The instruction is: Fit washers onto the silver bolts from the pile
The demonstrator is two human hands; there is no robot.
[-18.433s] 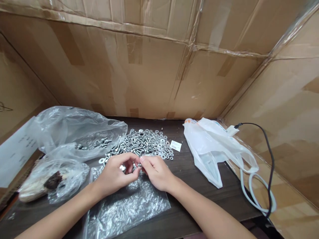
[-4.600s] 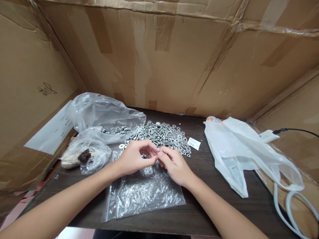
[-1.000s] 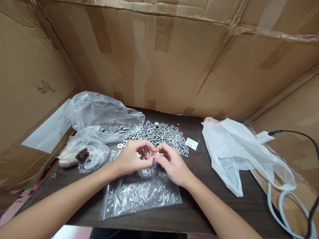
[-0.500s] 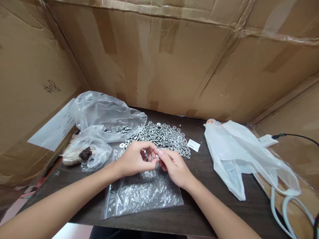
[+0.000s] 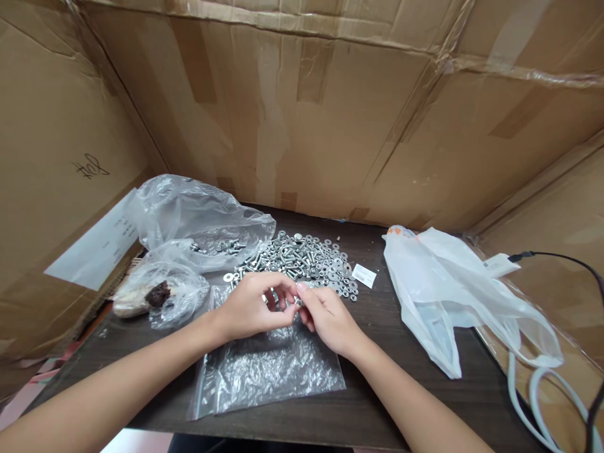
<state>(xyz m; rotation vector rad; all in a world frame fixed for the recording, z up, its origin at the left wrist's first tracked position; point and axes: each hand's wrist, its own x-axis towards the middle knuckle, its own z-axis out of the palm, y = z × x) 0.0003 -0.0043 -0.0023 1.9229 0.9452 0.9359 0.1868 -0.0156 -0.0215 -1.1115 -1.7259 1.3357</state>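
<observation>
My left hand and my right hand meet fingertip to fingertip above a clear zip bag. Pinched between them is a small silvery metal fastener, mostly covered by the fingers, so whether it is a bolt, a nut or both is hard to make out. The left thumb and forefinger form a ring around it, and the right thumb and forefinger press on its right side. Just beyond the hands lies a heap of bolts, with flat washers and nuts spread along its right side.
A large clear plastic bag with more bolts inside lies back left, beside a smaller bag holding a brown lump. White plastic bag and pale cable are at right. A small label sits near the washers. Cardboard walls enclose the table.
The view has shifted slightly, moving the scene a little left. Both hands stay together at the fastener, with only small finger movements.
</observation>
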